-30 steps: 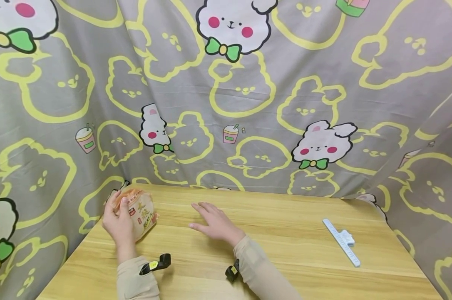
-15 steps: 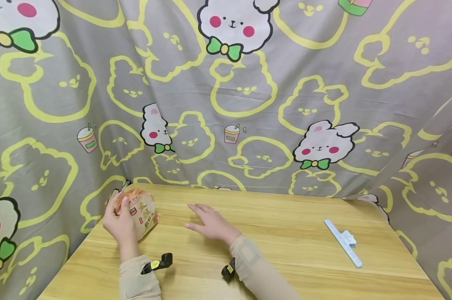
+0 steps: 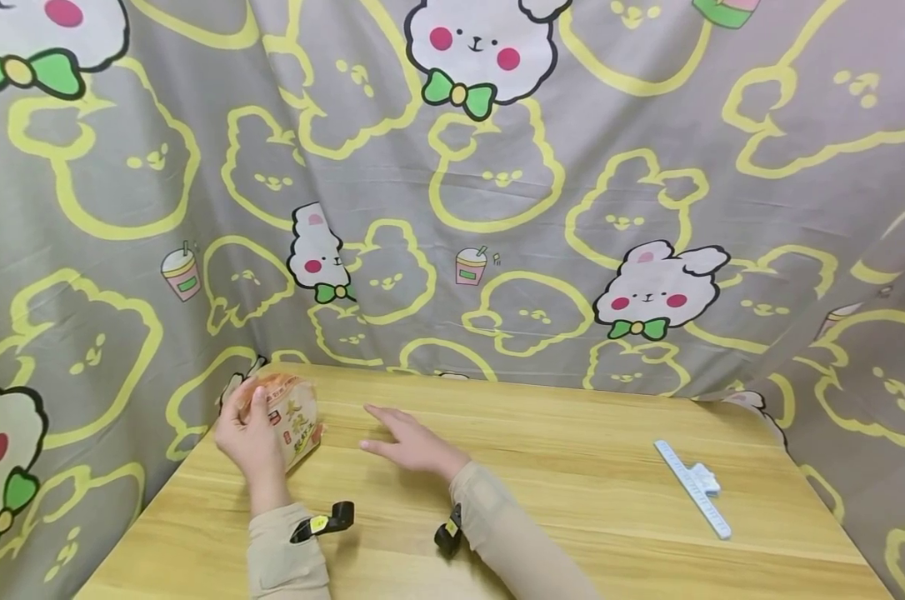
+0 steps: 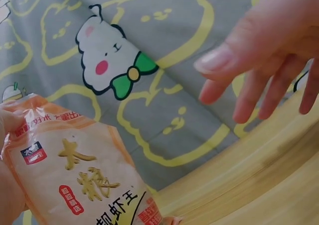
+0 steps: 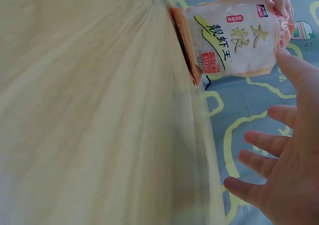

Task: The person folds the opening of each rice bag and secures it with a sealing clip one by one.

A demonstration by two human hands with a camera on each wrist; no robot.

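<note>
A packaged food bag [image 3: 297, 417], orange and cream with printed characters, stands at the left of the table. My left hand [image 3: 253, 437] grips its top edge, the thumb on the near face. In the left wrist view the bag [image 4: 84, 170] shows gold lettering. My right hand [image 3: 411, 442] hovers to the right of the bag with fingers stretched out, holding nothing. The right wrist view shows that hand [image 5: 294, 165] with its fingers spread, and the bag [image 5: 229, 36] beyond them with its lower edge at the tabletop.
A pale blue bar-shaped bag clip [image 3: 692, 489] lies on the wooden table [image 3: 572, 450] to the right. A grey curtain [image 3: 512, 250] with cartoon rabbits hangs behind the table and along both sides. Small black cameras sit on both wrists.
My right hand has moved slightly left, closer to the bag. My left hand keeps its hold on the bag. The head view has shifted a little, and the clip lies where it was.
</note>
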